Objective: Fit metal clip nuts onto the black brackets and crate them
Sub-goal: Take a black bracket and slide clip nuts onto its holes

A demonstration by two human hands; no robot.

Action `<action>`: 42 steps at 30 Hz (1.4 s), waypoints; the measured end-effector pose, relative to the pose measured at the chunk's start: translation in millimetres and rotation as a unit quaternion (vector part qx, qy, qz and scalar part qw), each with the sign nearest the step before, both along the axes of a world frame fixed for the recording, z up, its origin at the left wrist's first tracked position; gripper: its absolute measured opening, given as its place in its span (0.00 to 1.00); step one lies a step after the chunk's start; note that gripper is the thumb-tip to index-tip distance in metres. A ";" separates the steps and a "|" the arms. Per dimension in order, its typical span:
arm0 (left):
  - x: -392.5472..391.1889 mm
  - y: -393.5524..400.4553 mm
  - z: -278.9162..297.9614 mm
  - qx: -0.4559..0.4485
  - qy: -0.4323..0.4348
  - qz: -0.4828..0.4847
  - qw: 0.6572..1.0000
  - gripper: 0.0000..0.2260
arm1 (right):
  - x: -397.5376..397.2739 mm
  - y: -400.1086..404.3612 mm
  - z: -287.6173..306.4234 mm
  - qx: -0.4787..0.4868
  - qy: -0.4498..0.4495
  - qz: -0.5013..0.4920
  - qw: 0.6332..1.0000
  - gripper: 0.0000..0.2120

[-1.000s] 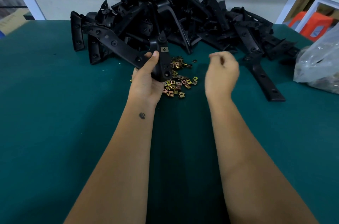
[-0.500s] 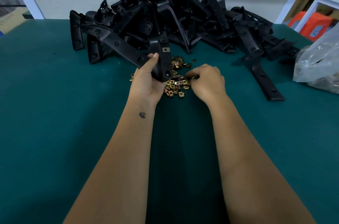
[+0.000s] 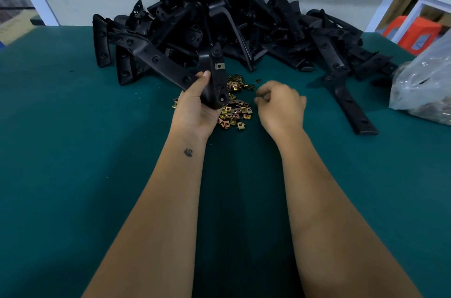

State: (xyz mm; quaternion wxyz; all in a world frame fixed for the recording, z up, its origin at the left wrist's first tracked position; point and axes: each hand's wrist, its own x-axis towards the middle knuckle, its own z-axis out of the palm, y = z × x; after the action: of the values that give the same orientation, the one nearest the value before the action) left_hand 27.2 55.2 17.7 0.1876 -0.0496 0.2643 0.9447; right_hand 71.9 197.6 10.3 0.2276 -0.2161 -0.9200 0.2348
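The left hand (image 3: 195, 107) gripped a black bracket (image 3: 170, 65) bearing one fitted clip nut (image 3: 219, 66), while the right hand (image 3: 280, 104), fingers curled, perhaps pinched a nut above the loose clip nuts (image 3: 235, 112), the bracket pile (image 3: 244, 29) behind.

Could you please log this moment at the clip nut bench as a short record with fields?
surface: green table
left hand: grips a black bracket, held upright
fitted part: one clip nut already on the held bracket
right hand: fingers curled just right of the loose clip nuts; whether it pinches one cannot be told
stock: bracket pile at the table's far side
aside: plastic bag at the right edge
crate: not in view
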 end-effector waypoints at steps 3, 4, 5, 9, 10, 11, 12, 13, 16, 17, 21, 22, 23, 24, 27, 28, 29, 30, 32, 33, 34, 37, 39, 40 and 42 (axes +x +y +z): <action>-1.1 1.3 -1.0 -0.019 0.005 0.002 1.000 0.03 | 2.0 -8.3 11.8 -0.287 0.175 0.053 0.940 0.07; -1.5 1.6 -1.3 -0.028 0.006 0.003 1.000 0.04 | 2.1 -11.1 14.0 -0.349 0.206 0.067 0.912 0.08; -1.8 1.7 -1.6 -0.035 0.008 0.004 0.999 0.04 | 2.0 -14.0 15.0 -0.396 0.223 0.082 0.887 0.08; -2.9 1.0 -2.4 -0.042 0.014 0.000 0.999 0.03 | 0.6 -19.7 14.7 -0.500 0.240 0.127 0.822 0.08; -3.3 0.9 -2.7 -0.042 0.016 -0.002 0.999 0.03 | 0.3 -19.7 14.6 -0.515 0.243 0.138 0.810 0.09; -3.5 0.9 -3.0 -0.042 0.018 -0.003 0.999 0.03 | 0.1 -19.6 14.7 -0.521 0.245 0.147 0.804 0.10; -3.7 0.9 -3.3 -0.041 0.018 -0.004 0.999 0.03 | -0.3 -19.7 14.6 -0.518 0.245 0.152 0.805 0.11; -4.0 0.9 -3.5 -0.039 0.017 -0.004 0.999 0.03 | -0.6 -19.9 14.4 -0.507 0.245 0.155 0.812 0.13; -4.7 1.5 -3.8 -0.034 0.016 -0.003 0.999 0.03 | -0.5 -20.4 13.2 -0.465 0.236 0.161 0.838 0.16; -4.8 1.5 -3.9 -0.033 0.017 -0.003 0.999 0.03 | -0.2 -20.4 13.1 -0.456 0.233 0.163 0.843 0.17; -5.1 1.4 -4.4 -0.023 0.016 -0.004 1.000 0.03 | -0.1 -20.6 13.1 -0.439 0.230 0.170 0.852 0.17; -5.1 1.3 -4.5 -0.021 0.016 -0.005 1.000 0.03 | -0.4 -21.0 12.9 -0.441 0.228 0.171 0.851 0.16; -5.0 1.1 -4.7 -0.020 0.016 -0.005 1.000 0.03 | -0.8 -21.2 12.8 -0.449 0.225 0.169 0.848 0.15; -4.8 0.9 -4.7 -0.021 0.017 -0.007 1.000 0.03 | -1.2 -21.3 12.9 -0.462 0.221 0.166 0.843 0.12; -4.2 -0.3 -4.4 -0.026 0.025 -0.011 0.999 0.04 | -1.9 -21.1 13.8 -0.512 0.205 0.167 0.817 0.07; -3.9 -0.7 -4.1 -0.028 0.028 -0.011 0.999 0.06 | -1.9 -20.9 14.0 -0.528 0.200 0.172 0.807 0.06; -3.6 -1.2 -3.5 -0.031 0.032 -0.012 0.999 0.07 | -1.6 -20.8 14.1 -0.542 0.195 0.177 0.798 0.06; -3.3 -1.6 -3.0 -0.033 0.038 -0.014 0.999 0.10 | -1.2 -20.6 14.4 -0.554 0.191 0.183 0.789 0.06; -2.3 -2.1 -2.2 -0.034 0.051 -0.022 0.998 0.14 | -0.7 -20.4 14.6 -0.571 0.184 0.192 0.776 0.06; -1.5 -2.1 -1.6 -0.036 0.057 -0.028 0.997 0.17 | -0.6 -20.4 14.7 -0.576 0.181 0.196 0.773 0.06; -0.6 -2.0 -0.8 -0.037 0.063 -0.034 0.997 0.20 | -0.6 -20.7 14.6 -0.578 0.179 0.198 0.771 0.06; 1.3 -0.9 0.9 -0.049 0.077 -0.042 0.995 0.29 | -0.5 -21.4 14.2 -0.581 0.180 0.208 0.766 0.06; 1.7 -0.4 0.9 -0.056 0.084 -0.046 0.994 0.30 | -0.3 -21.1 14.3 -0.588 0.183 0.213 0.759 0.06; 1.7 -0.4 0.7 -0.056 0.084 -0.048 0.994 0.29 | -0.3 -20.8 14.3 -0.592 0.183 0.212 0.756 0.06; 0.6 -1.1 -0.4 -0.045 0.082 -0.055 0.994 0.26 | -0.5 -20.0 14.9 -0.600 0.178 0.206 0.752 0.05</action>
State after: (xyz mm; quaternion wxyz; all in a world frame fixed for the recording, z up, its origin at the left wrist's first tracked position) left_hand 27.9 54.1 17.3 0.2143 0.0341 0.3235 0.9210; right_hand 71.4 177.6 25.2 0.1568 -0.0675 -0.5547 0.8143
